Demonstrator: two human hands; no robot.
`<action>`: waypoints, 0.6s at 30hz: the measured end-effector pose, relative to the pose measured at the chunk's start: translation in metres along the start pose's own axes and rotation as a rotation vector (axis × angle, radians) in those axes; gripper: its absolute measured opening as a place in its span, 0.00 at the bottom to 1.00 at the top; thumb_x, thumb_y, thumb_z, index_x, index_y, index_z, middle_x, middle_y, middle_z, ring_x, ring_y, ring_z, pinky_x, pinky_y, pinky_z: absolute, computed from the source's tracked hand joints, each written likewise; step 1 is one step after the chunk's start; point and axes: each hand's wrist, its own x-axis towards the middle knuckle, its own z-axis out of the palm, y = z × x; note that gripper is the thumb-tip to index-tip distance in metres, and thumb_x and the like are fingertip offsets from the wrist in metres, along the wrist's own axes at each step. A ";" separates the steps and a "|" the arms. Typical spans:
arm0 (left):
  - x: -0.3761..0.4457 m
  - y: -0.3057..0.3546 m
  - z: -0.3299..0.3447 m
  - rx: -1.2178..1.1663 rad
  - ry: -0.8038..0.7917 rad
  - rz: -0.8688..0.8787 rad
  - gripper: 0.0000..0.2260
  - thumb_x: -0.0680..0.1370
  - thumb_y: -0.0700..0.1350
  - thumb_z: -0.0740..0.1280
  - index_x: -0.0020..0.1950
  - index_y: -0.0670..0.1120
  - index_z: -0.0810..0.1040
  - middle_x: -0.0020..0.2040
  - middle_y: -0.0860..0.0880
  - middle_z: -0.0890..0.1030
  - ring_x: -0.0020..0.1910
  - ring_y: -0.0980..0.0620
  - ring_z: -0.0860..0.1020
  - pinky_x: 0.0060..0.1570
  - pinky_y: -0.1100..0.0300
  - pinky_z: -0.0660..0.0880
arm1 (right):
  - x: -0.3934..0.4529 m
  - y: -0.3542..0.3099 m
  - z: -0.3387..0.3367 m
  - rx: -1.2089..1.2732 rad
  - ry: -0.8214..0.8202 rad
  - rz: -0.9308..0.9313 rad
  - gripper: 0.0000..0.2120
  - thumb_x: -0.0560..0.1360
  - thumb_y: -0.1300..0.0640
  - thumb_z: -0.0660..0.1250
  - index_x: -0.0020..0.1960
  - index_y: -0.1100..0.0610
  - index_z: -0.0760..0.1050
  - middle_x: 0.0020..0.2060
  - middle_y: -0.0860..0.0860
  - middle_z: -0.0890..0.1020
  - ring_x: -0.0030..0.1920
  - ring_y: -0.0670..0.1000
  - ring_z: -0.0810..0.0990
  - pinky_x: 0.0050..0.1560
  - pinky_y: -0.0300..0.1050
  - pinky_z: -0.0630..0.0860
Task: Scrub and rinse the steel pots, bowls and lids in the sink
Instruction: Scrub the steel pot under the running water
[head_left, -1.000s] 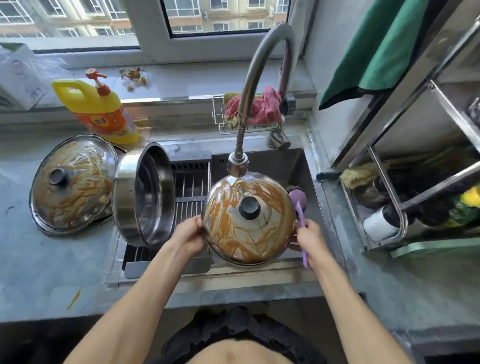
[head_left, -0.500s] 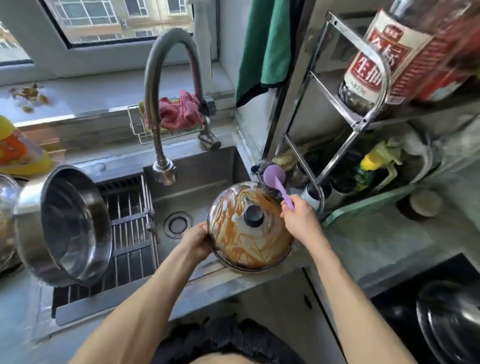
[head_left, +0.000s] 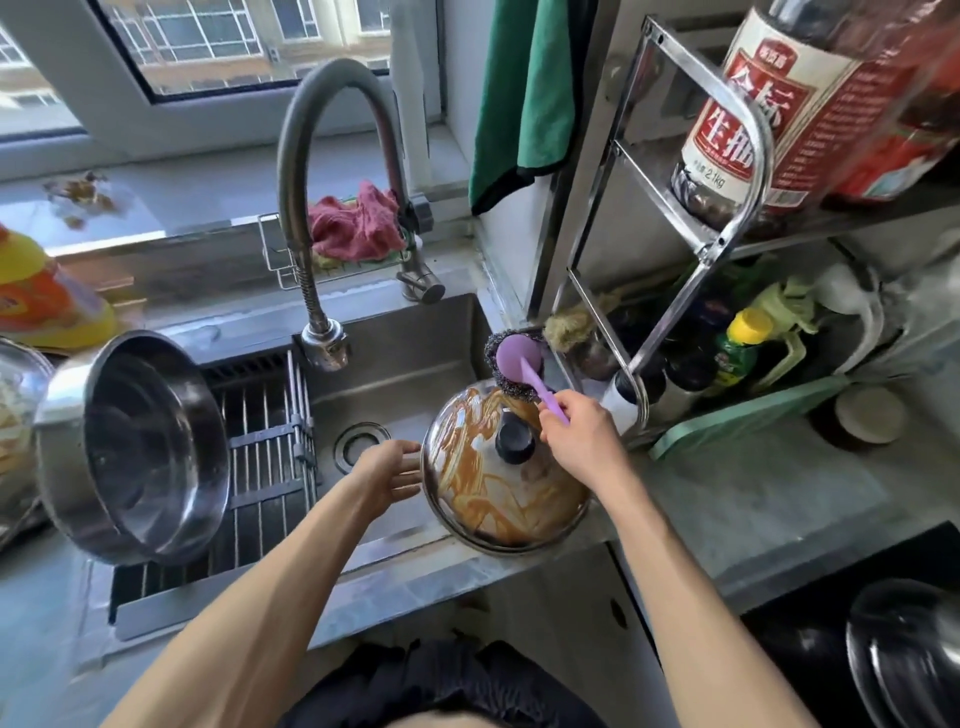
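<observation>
Seen from above: a steel sink (head_left: 415, 332) set in a grey counter (head_left: 769, 499) under a window. At the sink's front right corner, 1 glass lid (head_left: 498, 499) smeared with orange-brown sauce, tilted, its rim propped on the sink's front edge, black knob (head_left: 515, 441) facing up.

Right hand (head_left: 582, 441) curled round the purple handle of a scrubber (head_left: 519, 369), fingers closed on it; the scrubber's dark wire pad at the lid's far rim, apparently touching. Left hand (head_left: 387, 475) with fingers straight and relaxed, holding nothing, fingertips just beside the lid's left rim; contact unclear.

On the rack over the sink's left half, 1 steel pot (head_left: 135, 447) lying on its side, mouth facing right. Tap (head_left: 324, 343) over the middle, no water visible.

To scrub well, likely best: steady the rim with the left hand first, since the propped lid could slide or tip; work the pad in short circles from rim toward knob, easing round the knob; rinse under the tap after.
</observation>
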 end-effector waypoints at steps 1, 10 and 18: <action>-0.003 0.002 -0.004 0.019 0.045 0.035 0.11 0.82 0.43 0.62 0.59 0.41 0.80 0.50 0.43 0.85 0.46 0.46 0.83 0.48 0.54 0.78 | -0.002 -0.003 -0.001 0.004 -0.017 -0.032 0.08 0.79 0.53 0.61 0.50 0.55 0.76 0.41 0.54 0.82 0.43 0.55 0.79 0.41 0.48 0.74; -0.077 0.016 -0.085 0.105 0.253 0.459 0.08 0.83 0.42 0.63 0.51 0.46 0.82 0.45 0.46 0.86 0.43 0.49 0.81 0.44 0.58 0.74 | -0.023 -0.033 0.041 -0.122 -0.361 -0.181 0.08 0.80 0.47 0.60 0.46 0.50 0.73 0.38 0.49 0.81 0.41 0.50 0.80 0.45 0.52 0.77; -0.137 0.036 -0.170 0.357 0.406 0.728 0.06 0.82 0.43 0.67 0.51 0.50 0.83 0.42 0.52 0.86 0.43 0.56 0.84 0.47 0.62 0.78 | -0.022 -0.109 0.143 -0.075 -0.455 -0.218 0.16 0.81 0.51 0.59 0.41 0.59 0.74 0.35 0.54 0.81 0.35 0.54 0.78 0.39 0.48 0.74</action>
